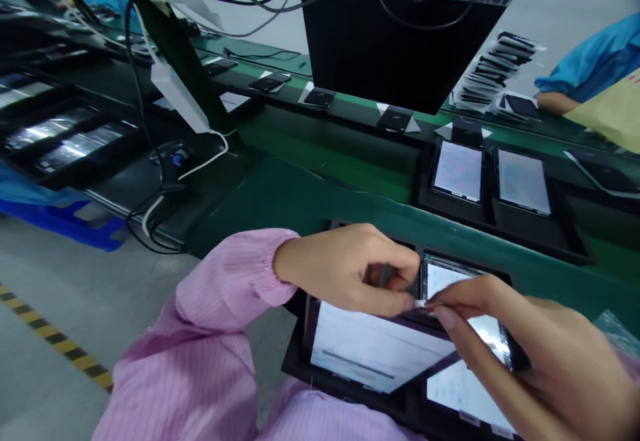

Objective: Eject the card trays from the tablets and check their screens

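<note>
My left hand (350,268), in a pink sleeve, is closed in a pinch above a phone (370,344) with a glossy screen. My right hand (525,348) comes in from the lower right, fingers pinched together. Between the fingertips of both hands sits a tiny white tab (420,303). The phone is tilted over a black tray (300,361) that holds more phones. Another phone (480,324) lies partly under my right hand.
A second black tray (500,218) with two lit phones stands beyond. A green conveyor belt (330,141) carries several dark phones on white cards. A black box (395,41) hangs over it. Another person's blue sleeve (590,61) shows at the right, by a stack of phones (495,71).
</note>
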A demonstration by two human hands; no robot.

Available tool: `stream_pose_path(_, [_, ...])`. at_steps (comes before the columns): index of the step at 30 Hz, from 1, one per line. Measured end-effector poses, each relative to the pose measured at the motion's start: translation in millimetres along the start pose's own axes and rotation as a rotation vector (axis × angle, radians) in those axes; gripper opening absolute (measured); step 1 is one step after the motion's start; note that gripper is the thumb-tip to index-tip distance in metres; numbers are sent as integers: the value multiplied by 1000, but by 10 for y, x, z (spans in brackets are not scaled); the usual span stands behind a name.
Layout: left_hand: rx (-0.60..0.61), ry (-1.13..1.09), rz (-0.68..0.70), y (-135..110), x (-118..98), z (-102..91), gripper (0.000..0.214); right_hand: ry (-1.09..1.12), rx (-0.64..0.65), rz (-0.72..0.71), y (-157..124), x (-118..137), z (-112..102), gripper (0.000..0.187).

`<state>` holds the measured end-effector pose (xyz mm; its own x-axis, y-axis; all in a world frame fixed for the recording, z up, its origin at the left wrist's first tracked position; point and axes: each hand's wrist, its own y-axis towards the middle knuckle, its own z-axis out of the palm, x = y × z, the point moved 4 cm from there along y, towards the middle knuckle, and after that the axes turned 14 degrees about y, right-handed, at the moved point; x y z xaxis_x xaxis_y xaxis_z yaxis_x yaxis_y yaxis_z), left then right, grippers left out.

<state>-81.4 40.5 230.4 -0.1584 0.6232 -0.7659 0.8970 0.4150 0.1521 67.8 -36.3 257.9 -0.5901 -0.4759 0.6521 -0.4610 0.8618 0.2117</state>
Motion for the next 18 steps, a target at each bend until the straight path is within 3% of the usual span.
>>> stream_pose_path(4, [-310,-81,-295,-295,78,15,19,113,108,17,228,6,126,9])
stream_pose_path(8, [-556,-100,-345,-433,52,107,24,131,161,32,343,27,193,11])
stream_pose_path(11, [-612,-121,-340,-419,35,132,27,111,167,1,345,79,185,12])
stream_pose_path(18, [-604,-168,-367,-410,53,130,27,16,219,-63,379,142,227,16])
